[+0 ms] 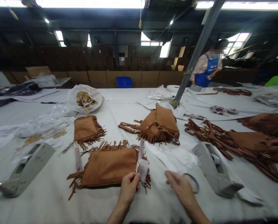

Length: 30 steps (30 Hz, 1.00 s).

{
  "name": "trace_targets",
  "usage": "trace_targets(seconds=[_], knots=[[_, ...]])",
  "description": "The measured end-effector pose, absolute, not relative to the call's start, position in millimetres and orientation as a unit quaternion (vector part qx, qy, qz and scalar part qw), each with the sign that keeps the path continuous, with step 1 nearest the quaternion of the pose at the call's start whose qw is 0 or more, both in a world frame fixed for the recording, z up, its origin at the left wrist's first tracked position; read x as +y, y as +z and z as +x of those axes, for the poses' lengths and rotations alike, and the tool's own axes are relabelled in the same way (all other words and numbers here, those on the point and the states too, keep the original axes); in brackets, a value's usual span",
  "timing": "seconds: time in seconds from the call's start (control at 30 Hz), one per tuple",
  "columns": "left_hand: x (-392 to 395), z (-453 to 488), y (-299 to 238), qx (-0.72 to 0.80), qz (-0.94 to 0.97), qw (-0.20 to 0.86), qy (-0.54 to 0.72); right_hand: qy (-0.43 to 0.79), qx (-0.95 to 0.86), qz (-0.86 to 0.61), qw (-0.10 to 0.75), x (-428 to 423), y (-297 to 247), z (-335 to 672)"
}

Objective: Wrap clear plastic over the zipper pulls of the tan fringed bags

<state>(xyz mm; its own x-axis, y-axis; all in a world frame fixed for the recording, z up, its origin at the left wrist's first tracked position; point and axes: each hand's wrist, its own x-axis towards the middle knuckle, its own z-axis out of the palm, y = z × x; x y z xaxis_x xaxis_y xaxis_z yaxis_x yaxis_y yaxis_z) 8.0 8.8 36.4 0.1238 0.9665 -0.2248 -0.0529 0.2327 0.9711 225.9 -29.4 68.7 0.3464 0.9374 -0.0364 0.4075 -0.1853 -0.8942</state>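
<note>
A brown fringed pouch [111, 166] lies flat in front of me, its zipped edge towards me. At its right end my left hand [129, 184] pinches the lower end of a wrapped strap [140, 152] with a metal fitting. A translucent white wrapping piece [143, 169] hangs beside those fingers. My right hand [179, 186] is held over the table with fingers stretched out and nothing visible in them. Close to its right lies a roll of clear tape [192, 183]. Another wrapped strap [77, 158] lies at the pouch's left end.
Tape dispensers stand at left [27, 168] and right [214, 169]. Behind are a small fringed pouch [84, 128], a fringed bag [161, 124] and a plastic bag of tags [71, 101]. Brown straps [208, 132] pile up at right. A post [197, 53] rises near a co-worker [207, 70].
</note>
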Motion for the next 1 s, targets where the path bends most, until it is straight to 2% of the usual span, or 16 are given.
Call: trace_targets(seconds=[0.1,0.2,0.53,0.8,1.0], knots=[[6.7,7.8,39.1,0.508,0.478,0.579,0.423,0.532,-0.4,-0.617,0.421,-11.9,64.7,175.6],[3.7,5.8,40.4,0.507,0.503,0.56,0.42,0.625,-0.348,-0.547,0.435,-1.8,61.8,147.1],[9.7,3.9,26.7,0.509,0.478,0.577,0.424,0.582,-0.358,-0.623,0.38,0.7,61.2,158.2],[10.7,6.5,24.9,0.456,0.434,0.637,0.446,0.632,-0.244,-0.57,0.465,8.0,70.6,155.2],[6.8,9.3,21.3,0.472,0.461,0.611,0.438,0.657,-0.19,-0.532,0.499,15.2,70.5,155.6]])
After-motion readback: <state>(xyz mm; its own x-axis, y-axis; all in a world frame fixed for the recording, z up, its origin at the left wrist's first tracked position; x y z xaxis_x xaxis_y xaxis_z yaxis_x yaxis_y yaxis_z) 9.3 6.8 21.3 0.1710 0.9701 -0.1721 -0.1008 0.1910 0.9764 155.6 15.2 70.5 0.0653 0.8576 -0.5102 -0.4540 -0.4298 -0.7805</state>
